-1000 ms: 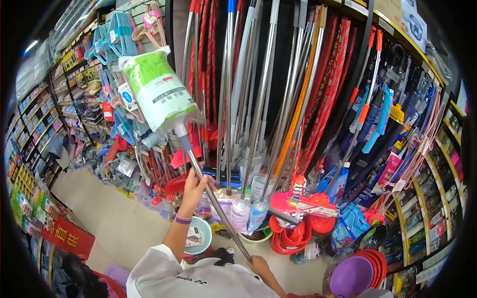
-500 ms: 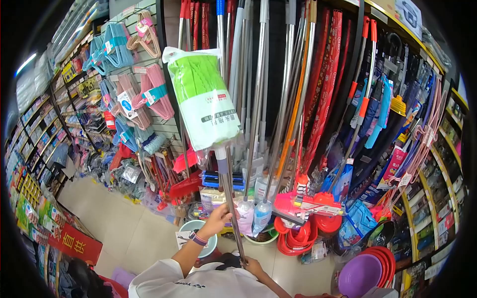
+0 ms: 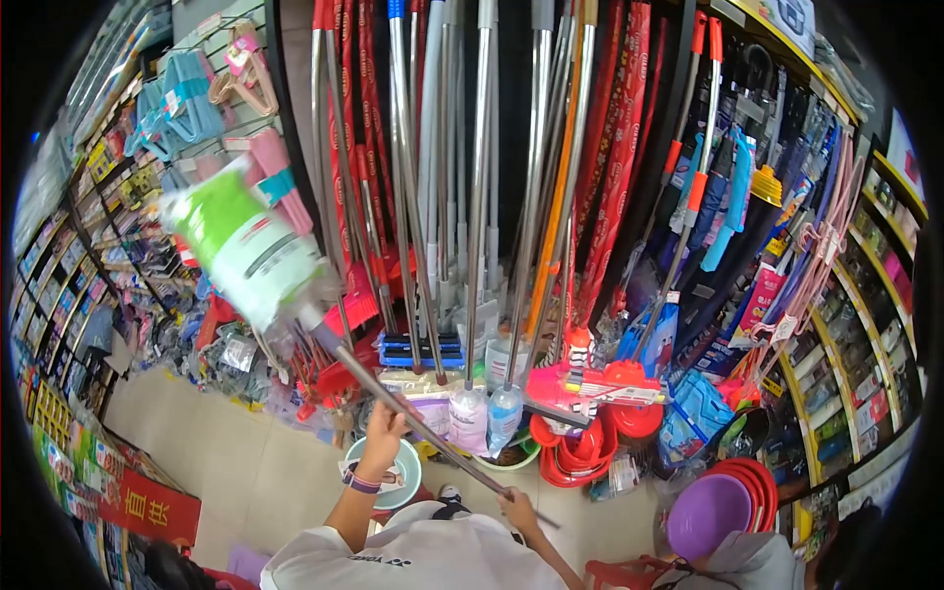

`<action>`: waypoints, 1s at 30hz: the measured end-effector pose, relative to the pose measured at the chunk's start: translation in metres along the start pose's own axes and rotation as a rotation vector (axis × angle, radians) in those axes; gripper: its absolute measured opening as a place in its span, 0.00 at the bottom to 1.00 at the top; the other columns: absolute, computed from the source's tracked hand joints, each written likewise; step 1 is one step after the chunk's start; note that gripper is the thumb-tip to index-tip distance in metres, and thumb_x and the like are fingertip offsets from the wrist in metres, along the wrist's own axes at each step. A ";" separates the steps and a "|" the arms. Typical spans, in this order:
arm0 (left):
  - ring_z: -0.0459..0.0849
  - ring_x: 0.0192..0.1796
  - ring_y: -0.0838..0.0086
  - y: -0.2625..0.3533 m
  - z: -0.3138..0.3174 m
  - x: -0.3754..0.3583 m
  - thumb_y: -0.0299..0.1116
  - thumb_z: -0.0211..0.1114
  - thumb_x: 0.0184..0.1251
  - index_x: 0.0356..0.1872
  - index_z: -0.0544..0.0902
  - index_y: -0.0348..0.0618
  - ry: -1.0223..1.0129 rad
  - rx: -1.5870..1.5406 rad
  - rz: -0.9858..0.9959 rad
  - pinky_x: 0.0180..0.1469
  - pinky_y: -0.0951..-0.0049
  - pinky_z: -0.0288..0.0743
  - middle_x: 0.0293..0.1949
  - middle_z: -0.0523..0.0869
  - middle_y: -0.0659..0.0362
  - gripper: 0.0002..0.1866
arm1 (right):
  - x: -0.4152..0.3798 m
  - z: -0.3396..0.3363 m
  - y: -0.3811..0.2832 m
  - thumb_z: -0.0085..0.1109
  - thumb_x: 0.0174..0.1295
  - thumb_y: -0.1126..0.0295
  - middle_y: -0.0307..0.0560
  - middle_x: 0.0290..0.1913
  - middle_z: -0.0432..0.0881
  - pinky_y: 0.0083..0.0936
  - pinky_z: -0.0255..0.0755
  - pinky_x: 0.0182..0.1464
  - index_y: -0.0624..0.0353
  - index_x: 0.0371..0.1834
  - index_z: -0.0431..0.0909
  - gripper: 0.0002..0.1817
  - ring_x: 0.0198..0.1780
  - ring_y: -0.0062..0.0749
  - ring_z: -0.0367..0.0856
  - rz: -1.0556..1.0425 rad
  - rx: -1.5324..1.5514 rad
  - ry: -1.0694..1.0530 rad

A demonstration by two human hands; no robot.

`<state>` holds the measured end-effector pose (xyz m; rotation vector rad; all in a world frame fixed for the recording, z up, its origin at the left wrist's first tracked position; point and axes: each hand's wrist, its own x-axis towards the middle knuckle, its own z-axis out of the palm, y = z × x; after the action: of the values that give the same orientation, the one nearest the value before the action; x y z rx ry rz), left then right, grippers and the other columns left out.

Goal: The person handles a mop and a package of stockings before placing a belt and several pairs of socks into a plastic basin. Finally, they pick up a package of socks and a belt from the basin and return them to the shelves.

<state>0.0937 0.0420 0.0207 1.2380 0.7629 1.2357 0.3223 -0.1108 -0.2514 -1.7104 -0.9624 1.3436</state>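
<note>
A mop (image 3: 423,430) slants across the middle, its metal pole running from lower right to upper left. Its green and white head (image 3: 251,246) is wrapped in a clear plastic bag and slightly blurred. My left hand (image 3: 382,433), with bands on the wrist, grips the pole below the head. Lower down, my right hand (image 3: 517,510) is closed round the pole near its end, which sticks out past the fingers. Beyond the mop stands a row of upright poles (image 3: 479,206), some with bagged heads (image 3: 467,418) at the bottom.
Blue hangers (image 3: 187,93) and pink hangers (image 3: 278,182) hang at the left. A pale green bucket (image 3: 398,472) stands by my left forearm. Red basins (image 3: 580,457) and a purple basin (image 3: 710,521) sit at the right. Part of a person in grey (image 3: 742,562) shows at lower right.
The mop has tilted from nearly upright to a slant, its head swinging left and down. My left hand has moved left, my right hand slightly right. A person in grey now shows at lower right.
</note>
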 end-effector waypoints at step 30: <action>0.79 0.44 0.68 -0.063 -0.059 -0.011 0.37 0.52 0.60 0.23 0.74 0.48 0.277 -1.435 -0.741 0.44 0.67 0.76 0.39 0.83 0.63 0.10 | -0.026 -0.078 -0.488 0.42 0.57 0.83 0.53 0.68 0.46 0.35 0.65 0.56 0.53 0.67 0.40 0.36 0.50 0.39 0.73 -1.646 0.056 0.965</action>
<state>0.0527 0.0546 -0.0546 -0.3799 0.2739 0.9286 0.3400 0.0733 0.2081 -0.7174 -1.1356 -0.4910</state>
